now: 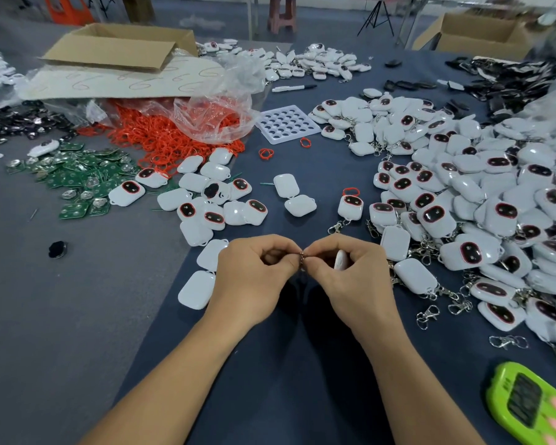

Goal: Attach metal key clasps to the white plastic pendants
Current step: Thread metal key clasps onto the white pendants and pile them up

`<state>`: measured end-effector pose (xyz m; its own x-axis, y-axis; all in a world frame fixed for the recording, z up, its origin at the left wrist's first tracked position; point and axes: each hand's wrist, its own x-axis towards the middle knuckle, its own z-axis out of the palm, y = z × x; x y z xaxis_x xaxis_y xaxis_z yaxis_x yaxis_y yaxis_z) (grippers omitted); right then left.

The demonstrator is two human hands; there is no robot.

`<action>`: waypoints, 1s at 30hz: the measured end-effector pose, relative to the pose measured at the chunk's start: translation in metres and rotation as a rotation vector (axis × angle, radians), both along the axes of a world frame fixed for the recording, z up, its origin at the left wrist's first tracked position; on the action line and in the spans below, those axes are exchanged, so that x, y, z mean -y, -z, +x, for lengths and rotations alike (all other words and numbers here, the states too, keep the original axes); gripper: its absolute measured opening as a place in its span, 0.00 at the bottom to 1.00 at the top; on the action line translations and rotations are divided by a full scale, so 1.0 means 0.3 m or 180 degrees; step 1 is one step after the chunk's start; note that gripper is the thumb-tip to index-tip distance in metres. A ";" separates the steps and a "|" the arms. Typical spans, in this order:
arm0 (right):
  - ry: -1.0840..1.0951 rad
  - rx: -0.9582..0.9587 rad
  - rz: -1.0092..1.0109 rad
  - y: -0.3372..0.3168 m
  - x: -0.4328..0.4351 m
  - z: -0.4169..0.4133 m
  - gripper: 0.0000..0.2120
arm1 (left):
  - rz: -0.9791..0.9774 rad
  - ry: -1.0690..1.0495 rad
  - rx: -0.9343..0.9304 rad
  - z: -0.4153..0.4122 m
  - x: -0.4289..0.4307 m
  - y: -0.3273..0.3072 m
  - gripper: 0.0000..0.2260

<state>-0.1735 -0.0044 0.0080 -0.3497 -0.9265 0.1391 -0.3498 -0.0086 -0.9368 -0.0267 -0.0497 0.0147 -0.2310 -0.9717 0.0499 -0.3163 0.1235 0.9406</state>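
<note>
The white pendant (340, 260) is being held edge-on, well beyond and left of the green timer (527, 403), with the right hand (350, 268) curling its fingers round it; the left hand (254, 271) is pinching the metal clasp (302, 256) where the two hands are meeting, the pendant's loop being hidden. Advisable, by judgement: keeping the pendant steady while easing the ring through the loop, never forcing it. Loose clasps (507, 342) are lying just beyond the timer, the clasped pendants (495, 220) heaping farther beyond it

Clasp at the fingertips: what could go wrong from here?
1. The clasp is pinched only by the fingertips of the left hand and right hand; it could slip and drop.
2. The pendant is mostly hidden in the right hand, so threading its loop may go partly blind.
</note>
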 end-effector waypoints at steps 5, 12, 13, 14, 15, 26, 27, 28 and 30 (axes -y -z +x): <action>0.0088 0.0154 -0.0043 0.003 0.001 -0.002 0.07 | -0.0017 0.0100 0.0013 -0.004 0.005 0.002 0.13; -0.0024 0.0167 -0.0091 -0.002 -0.001 -0.006 0.14 | 0.0024 0.0226 0.0001 0.005 -0.006 -0.001 0.12; -0.0034 0.0165 -0.0076 -0.002 0.001 -0.006 0.14 | 0.0022 0.0233 0.0011 0.006 -0.007 -0.002 0.12; -0.0043 0.0165 -0.0066 -0.003 0.001 -0.007 0.14 | 0.0017 0.0235 0.0026 0.005 -0.007 -0.003 0.12; -0.0052 0.0167 -0.0069 -0.003 0.002 -0.010 0.14 | 0.0007 0.0229 0.0048 0.004 -0.007 -0.004 0.12; -0.0396 0.0084 0.0058 -0.020 -0.015 -0.029 0.12 | 0.0023 0.0266 0.0177 0.011 -0.026 -0.012 0.08; -0.0397 0.0081 0.0082 -0.017 -0.014 -0.028 0.11 | 0.0033 0.0261 0.0168 0.010 -0.026 -0.014 0.08; -0.0350 0.0101 0.0131 -0.016 -0.012 -0.026 0.08 | 0.0022 0.0206 0.0157 0.007 -0.026 -0.016 0.08; -0.0071 0.0139 0.0278 -0.012 -0.003 -0.024 0.03 | -0.0127 -0.0111 0.0151 0.000 -0.027 -0.018 0.06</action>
<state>-0.1807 -0.0035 0.0115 -0.3328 -0.9420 0.0426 -0.3091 0.0663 -0.9487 -0.0266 -0.0416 0.0202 -0.2000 -0.9766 0.0785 -0.3653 0.1487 0.9189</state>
